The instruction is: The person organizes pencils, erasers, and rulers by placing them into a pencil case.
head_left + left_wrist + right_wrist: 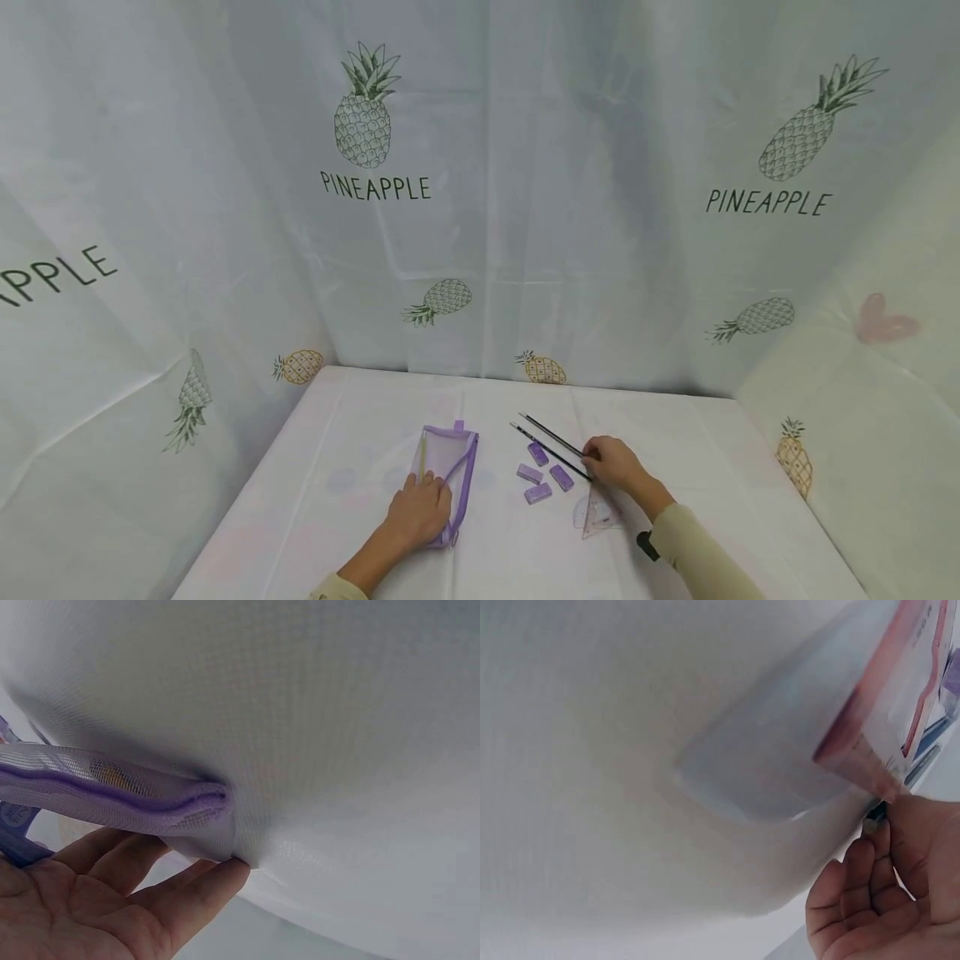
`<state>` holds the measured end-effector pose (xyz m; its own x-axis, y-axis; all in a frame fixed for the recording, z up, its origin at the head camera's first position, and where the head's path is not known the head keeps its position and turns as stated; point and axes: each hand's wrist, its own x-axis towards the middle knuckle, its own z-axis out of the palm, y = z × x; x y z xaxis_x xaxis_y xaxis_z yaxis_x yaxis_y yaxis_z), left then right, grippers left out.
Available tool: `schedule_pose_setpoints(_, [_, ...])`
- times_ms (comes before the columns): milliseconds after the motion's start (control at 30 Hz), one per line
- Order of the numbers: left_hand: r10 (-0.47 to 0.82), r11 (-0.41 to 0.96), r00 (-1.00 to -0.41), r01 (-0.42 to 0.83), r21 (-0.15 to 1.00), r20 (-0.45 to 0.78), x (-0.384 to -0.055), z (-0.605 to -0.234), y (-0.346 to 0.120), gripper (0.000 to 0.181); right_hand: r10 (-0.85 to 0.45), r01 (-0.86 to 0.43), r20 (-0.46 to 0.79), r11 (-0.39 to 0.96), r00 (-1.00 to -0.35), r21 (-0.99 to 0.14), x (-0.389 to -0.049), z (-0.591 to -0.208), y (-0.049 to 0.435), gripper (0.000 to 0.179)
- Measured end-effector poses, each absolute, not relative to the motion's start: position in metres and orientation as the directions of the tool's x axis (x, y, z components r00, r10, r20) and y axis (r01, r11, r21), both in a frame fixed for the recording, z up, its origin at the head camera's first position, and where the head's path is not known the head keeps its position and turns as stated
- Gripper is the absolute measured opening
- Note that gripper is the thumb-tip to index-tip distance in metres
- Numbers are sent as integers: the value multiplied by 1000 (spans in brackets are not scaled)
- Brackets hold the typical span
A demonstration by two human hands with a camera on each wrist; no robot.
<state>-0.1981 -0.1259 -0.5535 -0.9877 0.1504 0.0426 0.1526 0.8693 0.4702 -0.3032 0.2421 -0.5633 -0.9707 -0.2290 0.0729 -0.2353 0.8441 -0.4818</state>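
Note:
A mesh pencil pouch (471,467) with purple trim lies flat on the left, a thin yellowish stick showing inside it. My left hand (420,510) rests over its near part; in the left wrist view the fingers (187,900) reach out along the pouch's edge (112,814). To the right, two dark pencils (551,434) lie slanting side by side. My right hand (618,467) pinches the near end of a pencil (877,814) between thumb and fingertips. Below that hand is a clear set square (597,518), its edge printed red in the right wrist view.
Several purple erasers (537,493) lie between the pouch and the right hand. A clear rounded piece (579,512), like a protractor, overlaps the set square. The table has a pale cloth (337,450), and pineapple-print curtains (540,250) hang behind and at the sides.

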Motion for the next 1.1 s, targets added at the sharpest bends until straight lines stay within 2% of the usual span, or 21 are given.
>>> schedule_pose_setpoints(133, [150, 865, -988, 145, 480, 27, -197, -553, -126, 48, -211, -212, 56, 864, -976, -457, -303, -560, 242, 5])
schedule_pose_setpoints(367, [142, 862, -990, 131, 489, 15, -198, -552, -126, 48, -195, -185, 35, 835, -980, -518, -299, -556, 249, 5])
schedule_pose_setpoints(600, [142, 851, -990, 128, 510, 10, -198, -551, -127, 48, -196, -210, 84, 809, -977, -549, -294, -554, 254, 11])
schedule_pose_setpoints(800, [145, 863, -989, 144, 485, 35, -198, -551, -127, 47, -153, -222, 167, 797, -974, -562, -287, -551, 254, 10])
schedule_pose_setpoints(1100, [148, 850, -988, 144, 507, 34, -198, -550, -128, 46, -46, -95, 86, 651, -995, -753, -275, -538, 242, 16])
